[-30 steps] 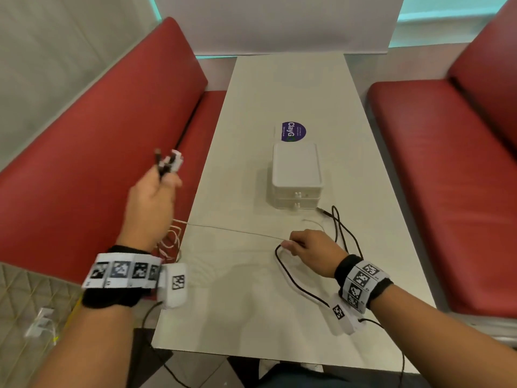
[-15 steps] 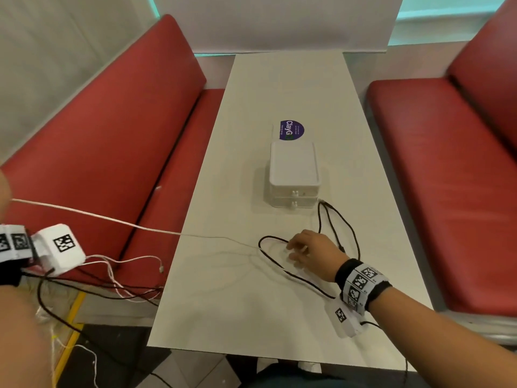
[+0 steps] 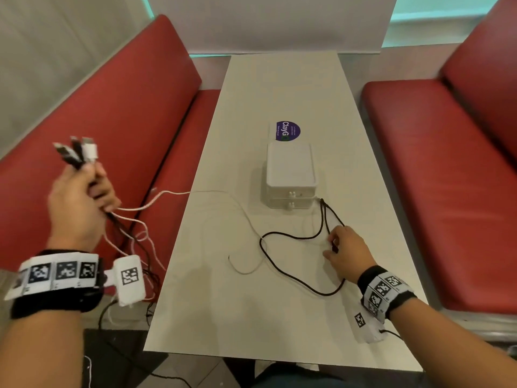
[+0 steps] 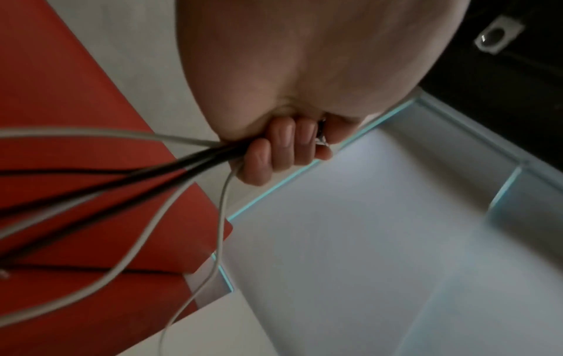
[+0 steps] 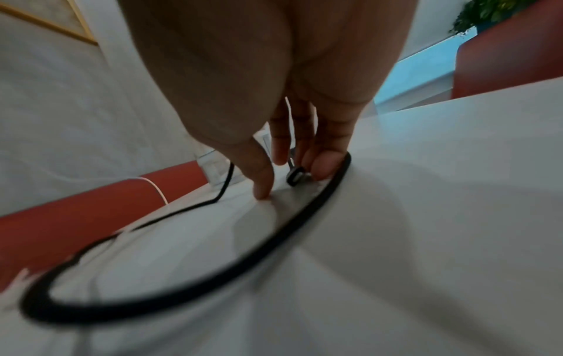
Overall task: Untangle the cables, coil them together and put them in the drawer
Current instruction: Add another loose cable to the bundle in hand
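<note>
My left hand (image 3: pixel 95 191) is raised over the left bench and grips a bundle of cables just below their ends. Black and white plugs (image 3: pixel 77 154) stick up out of the fist. In the left wrist view its fingers (image 4: pixel 286 144) curl round black and white strands. A white cable (image 3: pixel 167 193) trails from the fist onto the table. My right hand (image 3: pixel 333 247) rests on the table, fingertips (image 5: pixel 323 168) down on the black cable (image 3: pixel 282 267) beside its plug (image 5: pixel 295 177); the thumb touches the tabletop apart from it. The white drawer box (image 3: pixel 291 169) stands ahead, both drawers shut.
The pale table (image 3: pixel 279 331) runs between two red benches, left (image 3: pixel 112 121) and right (image 3: pixel 447 177). A purple sticker (image 3: pixel 288 131) lies behind the box. A thin white cable end (image 3: pixel 243 271) lies mid-table. Loose strands (image 3: pixel 140 247) hang off the table's left edge.
My left hand, swung far out left half a second ago with the white cable taut, is back up beside the table; the cable lies slack. My right hand moved right along the black cable.
</note>
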Available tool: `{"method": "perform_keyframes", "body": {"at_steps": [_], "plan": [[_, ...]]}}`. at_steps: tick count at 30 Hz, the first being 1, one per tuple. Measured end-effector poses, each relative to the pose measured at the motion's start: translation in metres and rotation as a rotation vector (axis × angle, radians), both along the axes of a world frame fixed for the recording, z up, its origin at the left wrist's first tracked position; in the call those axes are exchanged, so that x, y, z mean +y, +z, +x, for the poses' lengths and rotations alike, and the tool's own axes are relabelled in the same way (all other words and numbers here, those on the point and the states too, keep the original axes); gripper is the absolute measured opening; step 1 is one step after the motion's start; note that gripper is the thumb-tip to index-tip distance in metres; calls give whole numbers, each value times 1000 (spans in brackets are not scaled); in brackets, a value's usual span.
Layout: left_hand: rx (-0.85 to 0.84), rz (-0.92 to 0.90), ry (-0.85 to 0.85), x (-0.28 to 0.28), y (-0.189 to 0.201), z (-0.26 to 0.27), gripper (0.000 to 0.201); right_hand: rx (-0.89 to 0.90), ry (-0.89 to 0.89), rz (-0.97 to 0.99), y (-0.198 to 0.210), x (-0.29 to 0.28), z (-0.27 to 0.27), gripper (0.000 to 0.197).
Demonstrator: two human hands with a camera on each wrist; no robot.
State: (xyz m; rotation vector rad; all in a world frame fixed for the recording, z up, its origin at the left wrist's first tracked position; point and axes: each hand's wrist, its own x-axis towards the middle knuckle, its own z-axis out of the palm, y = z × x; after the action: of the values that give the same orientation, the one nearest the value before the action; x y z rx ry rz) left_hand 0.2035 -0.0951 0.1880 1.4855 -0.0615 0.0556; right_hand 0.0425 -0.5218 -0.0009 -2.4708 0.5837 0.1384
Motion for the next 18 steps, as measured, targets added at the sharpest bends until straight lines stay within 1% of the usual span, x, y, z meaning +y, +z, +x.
{"method": "perform_keyframes", "body": {"at_steps": [1, 3, 4, 5, 7, 9, 10, 11, 12, 14, 16, 18], "plan": [[30, -17, -51, -13, -8, -5, 18, -10, -22, 18, 1, -1, 1, 21], [14, 76, -43, -37, -20, -11, 26, -5, -71, 47, 5, -5, 3, 23], [15, 127, -46, -47, -24, -17, 26, -18, -87, 34, 10, -7, 5, 23], [19, 149, -60, -58, -31, -19, 25, -67, -97, -3, 18, -9, 6, 19], [26, 164, -134, -78, -39, -27, 23, -270, -104, -82, 43, -10, 9, 15], [46, 179, -207, -95, -48, -37, 25, -476, -55, -98, 76, -8, 11, 19], [58, 191, -254, -103, -52, -40, 24, -533, -9, -65, 93, -5, 12, 23], [61, 201, -306, -110, -55, -43, 24, -550, 35, 17, 110, 0, 11, 27], [67, 219, -345, -117, -57, -46, 25, -532, 65, 143, 128, 6, 10, 29], [72, 253, -392, -132, -57, -54, 27, -452, 131, 382, 159, 20, 10, 23], [72, 223, -410, -151, -52, -64, 26, -334, 240, 526, 177, 35, 12, 18], [118, 153, -428, -169, -51, -72, 26, -263, 340, 623, 180, 47, 16, 18]]}}
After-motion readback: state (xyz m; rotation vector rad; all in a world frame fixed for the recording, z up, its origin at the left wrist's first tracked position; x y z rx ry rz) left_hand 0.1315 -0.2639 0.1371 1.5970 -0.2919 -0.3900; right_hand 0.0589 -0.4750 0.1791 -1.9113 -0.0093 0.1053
